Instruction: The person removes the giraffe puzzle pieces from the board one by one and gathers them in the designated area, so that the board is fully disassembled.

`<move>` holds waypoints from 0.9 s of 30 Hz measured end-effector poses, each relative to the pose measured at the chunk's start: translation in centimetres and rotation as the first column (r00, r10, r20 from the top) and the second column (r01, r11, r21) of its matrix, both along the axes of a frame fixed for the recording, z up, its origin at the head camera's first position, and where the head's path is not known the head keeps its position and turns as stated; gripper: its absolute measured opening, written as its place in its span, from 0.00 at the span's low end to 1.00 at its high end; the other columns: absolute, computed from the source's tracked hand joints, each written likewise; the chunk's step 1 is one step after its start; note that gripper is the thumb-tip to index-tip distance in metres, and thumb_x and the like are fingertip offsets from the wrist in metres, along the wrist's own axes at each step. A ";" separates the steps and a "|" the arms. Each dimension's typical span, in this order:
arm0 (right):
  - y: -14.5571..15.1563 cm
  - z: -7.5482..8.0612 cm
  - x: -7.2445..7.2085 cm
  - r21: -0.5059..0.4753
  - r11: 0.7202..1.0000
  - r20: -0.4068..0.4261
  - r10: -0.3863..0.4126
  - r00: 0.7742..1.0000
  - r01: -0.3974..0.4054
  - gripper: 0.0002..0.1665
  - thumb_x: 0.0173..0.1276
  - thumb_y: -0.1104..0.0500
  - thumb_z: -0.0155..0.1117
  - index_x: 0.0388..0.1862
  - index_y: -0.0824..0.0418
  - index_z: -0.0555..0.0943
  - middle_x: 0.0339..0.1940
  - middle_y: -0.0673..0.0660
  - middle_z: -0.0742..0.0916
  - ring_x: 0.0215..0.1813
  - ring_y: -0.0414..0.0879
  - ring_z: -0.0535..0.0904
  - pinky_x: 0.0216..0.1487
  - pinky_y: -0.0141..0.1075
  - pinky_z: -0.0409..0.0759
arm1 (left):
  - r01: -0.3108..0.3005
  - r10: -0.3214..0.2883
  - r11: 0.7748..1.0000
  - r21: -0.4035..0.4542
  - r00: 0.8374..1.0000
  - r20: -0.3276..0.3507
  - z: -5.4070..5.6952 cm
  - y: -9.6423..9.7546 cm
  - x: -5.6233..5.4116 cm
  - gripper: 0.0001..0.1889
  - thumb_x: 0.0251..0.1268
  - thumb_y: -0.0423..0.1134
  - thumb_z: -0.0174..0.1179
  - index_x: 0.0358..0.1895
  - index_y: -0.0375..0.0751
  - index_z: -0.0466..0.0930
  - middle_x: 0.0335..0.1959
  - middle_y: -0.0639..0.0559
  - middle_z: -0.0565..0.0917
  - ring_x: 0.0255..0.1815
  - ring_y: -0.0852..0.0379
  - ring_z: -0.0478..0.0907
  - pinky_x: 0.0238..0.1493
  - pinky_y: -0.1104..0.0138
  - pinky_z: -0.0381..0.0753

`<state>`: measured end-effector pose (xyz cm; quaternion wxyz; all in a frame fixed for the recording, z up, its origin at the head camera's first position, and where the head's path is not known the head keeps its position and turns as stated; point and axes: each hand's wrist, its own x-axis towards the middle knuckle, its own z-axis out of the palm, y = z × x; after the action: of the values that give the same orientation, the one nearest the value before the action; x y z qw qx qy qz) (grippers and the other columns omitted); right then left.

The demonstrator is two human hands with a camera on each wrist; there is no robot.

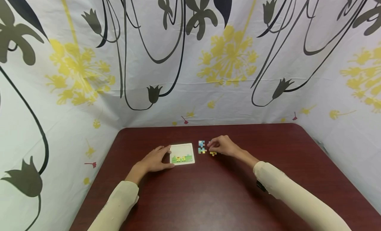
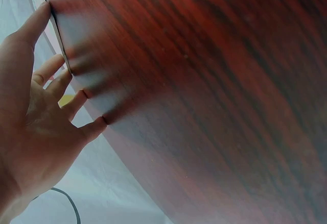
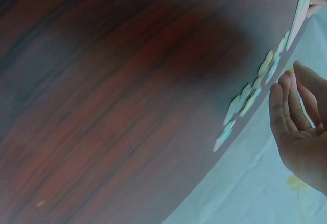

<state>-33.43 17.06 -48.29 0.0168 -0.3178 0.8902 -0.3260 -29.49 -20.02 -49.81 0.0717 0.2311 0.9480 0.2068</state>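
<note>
Mid-frame: my left hand (image 1: 155, 159) spread, touching board (image 1: 180, 150); right hand (image 1: 224, 146) bent, can't tell what's held; brushing knuckles could scatter pieces (image 1: 201, 150).

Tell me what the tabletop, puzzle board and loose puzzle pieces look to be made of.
The tabletop looks like wood or wood-effect laminate, slightly glossy: streaked dark grain, soft reflections. The puzzle board could be wood or cardboard, with a pale rim and printed picture; finish unclear. The loose puzzle pieces seem printed card or wood, showing pale edges.
</note>
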 end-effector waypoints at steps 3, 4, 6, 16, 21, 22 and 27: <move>-1.3 0.0 0.0 0.004 1.000 0.003 0.018 1.000 -0.018 0.11 0.68 0.65 0.74 0.48 0.67 0.89 0.38 0.56 0.92 0.40 0.45 0.90 0.41 0.33 0.87 | -0.012 0.012 1.000 -0.003 1.000 0.004 0.0 0.0 0.0 0.48 0.64 0.61 0.70 0.81 0.42 0.61 0.70 0.52 0.76 0.79 0.40 0.61 0.73 0.40 0.64; -1.6 0.0 0.0 0.003 1.000 0.002 0.024 1.000 -0.024 0.11 0.67 0.65 0.75 0.47 0.67 0.89 0.37 0.56 0.92 0.39 0.44 0.90 0.41 0.33 0.87 | -0.014 0.014 1.000 -0.001 1.000 0.003 0.0 0.0 0.0 0.48 0.64 0.61 0.70 0.81 0.43 0.61 0.70 0.52 0.76 0.79 0.39 0.61 0.73 0.40 0.64; -2.4 0.0 -0.1 -0.002 0.999 0.006 0.032 0.999 -0.032 0.11 0.67 0.65 0.75 0.47 0.67 0.89 0.36 0.55 0.92 0.38 0.43 0.90 0.38 0.32 0.86 | -0.016 0.016 1.000 0.002 1.000 0.004 0.0 0.0 0.0 0.48 0.64 0.61 0.70 0.81 0.43 0.61 0.70 0.51 0.76 0.79 0.39 0.61 0.73 0.40 0.64; -6.4 0.0 0.0 -0.027 0.996 0.033 0.088 0.996 -0.088 0.11 0.66 0.65 0.77 0.46 0.67 0.90 0.37 0.55 0.92 0.39 0.43 0.89 0.42 0.31 0.86 | -0.010 0.010 1.000 -0.001 1.000 0.015 -0.1 -0.1 -0.1 0.48 0.65 0.62 0.69 0.82 0.44 0.60 0.71 0.54 0.76 0.81 0.39 0.58 0.74 0.40 0.62; -8.2 -0.3 -0.1 -0.023 0.993 0.021 0.114 0.993 -0.114 0.10 0.67 0.64 0.76 0.45 0.66 0.90 0.36 0.54 0.92 0.38 0.41 0.89 0.41 0.30 0.85 | -0.011 0.011 1.000 -0.006 1.000 0.020 -0.2 -0.2 -0.1 0.48 0.65 0.62 0.69 0.82 0.45 0.59 0.71 0.56 0.76 0.81 0.40 0.57 0.75 0.41 0.62; -8.6 -0.3 -0.1 -0.021 0.993 0.022 0.117 0.993 -0.117 0.10 0.67 0.64 0.76 0.45 0.66 0.90 0.36 0.54 0.92 0.38 0.40 0.89 0.41 0.29 0.85 | -0.013 0.013 1.000 -0.011 1.000 0.022 -0.2 -0.2 -0.1 0.48 0.66 0.62 0.69 0.83 0.45 0.59 0.71 0.56 0.76 0.82 0.41 0.57 0.75 0.41 0.62; -10.2 -0.4 0.0 -0.019 0.988 0.014 0.152 0.988 -0.152 0.10 0.66 0.65 0.76 0.46 0.66 0.90 0.37 0.55 0.92 0.38 0.40 0.89 0.41 0.29 0.85 | -0.020 0.021 1.000 -0.017 0.999 0.030 -0.2 -0.2 -0.2 0.49 0.65 0.63 0.68 0.83 0.46 0.57 0.71 0.57 0.75 0.82 0.42 0.57 0.75 0.41 0.62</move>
<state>-33.41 6.90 -48.68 0.0456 -0.3822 0.8603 -0.3343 -29.73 -20.20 -50.03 0.0857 0.2176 0.9508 0.2030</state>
